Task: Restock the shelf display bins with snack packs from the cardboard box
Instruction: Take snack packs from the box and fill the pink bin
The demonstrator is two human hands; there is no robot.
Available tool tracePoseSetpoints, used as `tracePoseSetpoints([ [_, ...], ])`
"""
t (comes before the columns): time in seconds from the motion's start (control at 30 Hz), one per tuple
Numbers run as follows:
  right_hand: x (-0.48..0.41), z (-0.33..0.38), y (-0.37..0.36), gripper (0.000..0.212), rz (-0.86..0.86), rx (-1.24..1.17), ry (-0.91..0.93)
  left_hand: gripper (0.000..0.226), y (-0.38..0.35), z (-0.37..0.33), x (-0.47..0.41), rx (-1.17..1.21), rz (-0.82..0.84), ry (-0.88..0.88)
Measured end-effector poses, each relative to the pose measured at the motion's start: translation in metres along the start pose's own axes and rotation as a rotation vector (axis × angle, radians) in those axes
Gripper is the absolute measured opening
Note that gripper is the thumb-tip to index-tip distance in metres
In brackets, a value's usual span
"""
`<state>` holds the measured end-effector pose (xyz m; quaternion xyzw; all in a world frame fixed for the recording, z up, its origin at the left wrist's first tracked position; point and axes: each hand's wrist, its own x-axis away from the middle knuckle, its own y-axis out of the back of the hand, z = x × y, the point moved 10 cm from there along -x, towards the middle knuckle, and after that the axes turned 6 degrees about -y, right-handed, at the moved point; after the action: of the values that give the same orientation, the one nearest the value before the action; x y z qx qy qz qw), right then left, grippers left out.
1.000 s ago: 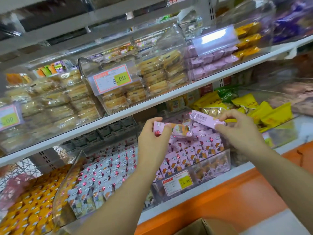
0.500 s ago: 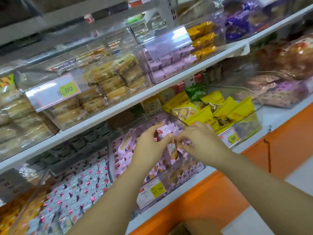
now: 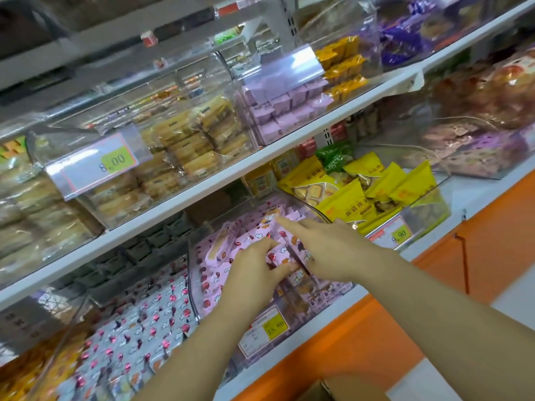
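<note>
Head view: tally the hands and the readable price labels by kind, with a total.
Hands: 2, the left hand gripping a pink pack, and the right hand.
Readable price labels: 3, the 8.00 label, the 9.90 label, the 15.80 label.
Total: 5.

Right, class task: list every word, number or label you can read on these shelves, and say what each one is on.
"8.00": biscuit bin tag.
"9.90": yellow pack bin tag.
"15.80": pink snack pack bin tag.
"ogee": part of a word on the green pack.
Chinese print on the yellow packs and the tags' small print: too blurred to read.
</note>
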<state>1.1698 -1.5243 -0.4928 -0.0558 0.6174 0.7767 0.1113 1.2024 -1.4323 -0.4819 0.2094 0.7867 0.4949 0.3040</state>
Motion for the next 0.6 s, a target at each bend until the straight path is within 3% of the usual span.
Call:
tracePoseSetpoints([
  [0.27,-0.009,-0.008,0.003,0.033,0.071,-0.143,-0.035,0.033,-0.012,-0.015,0.004,-0.067,0.063,-0.123],
  [0.4,-0.005,-0.011,0.01,0.035,0.118,-0.087,-0.069,0.039,-0.014,-0.018,0.005,-0.066,0.09,-0.152],
  [0.6,-0.002,-0.023,0.01,0.03,0.027,-0.162,-0.178,0.035,-0.016,-0.011,-0.007,-0.082,0.058,-0.068],
])
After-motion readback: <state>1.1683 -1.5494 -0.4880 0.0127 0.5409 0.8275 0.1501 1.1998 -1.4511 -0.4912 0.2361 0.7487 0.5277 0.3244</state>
